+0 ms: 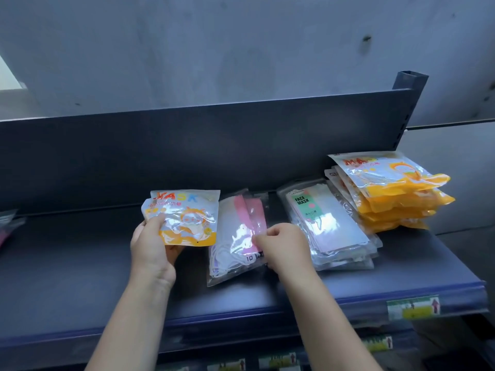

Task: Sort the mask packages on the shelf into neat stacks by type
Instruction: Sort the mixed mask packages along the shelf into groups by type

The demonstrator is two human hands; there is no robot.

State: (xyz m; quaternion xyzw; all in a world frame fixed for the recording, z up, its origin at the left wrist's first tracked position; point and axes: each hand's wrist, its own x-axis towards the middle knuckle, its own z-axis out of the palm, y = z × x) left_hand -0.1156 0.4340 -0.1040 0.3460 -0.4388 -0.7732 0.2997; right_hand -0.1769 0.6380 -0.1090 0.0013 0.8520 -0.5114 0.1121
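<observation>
My left hand (151, 247) grips an orange-and-silver cartoon mask package (184, 218) by its lower left corner, holding it just above the dark shelf (80, 269). Beside it lies a clear package with pink and white masks (235, 236); my right hand (281, 243) pinches its right edge. Further right sits a stack of clear "FACE MASK" packages (329, 223). At the far right stands a stack of orange cartoon mask packages (388, 188), of the same kind as the one in my left hand.
The shelf's back panel (214, 151) rises behind the packages, with an upright post (409, 84) at its right end. Price labels (412, 307) line the front edge. More packages (8, 223) show at the far left edge. A grey wall is behind.
</observation>
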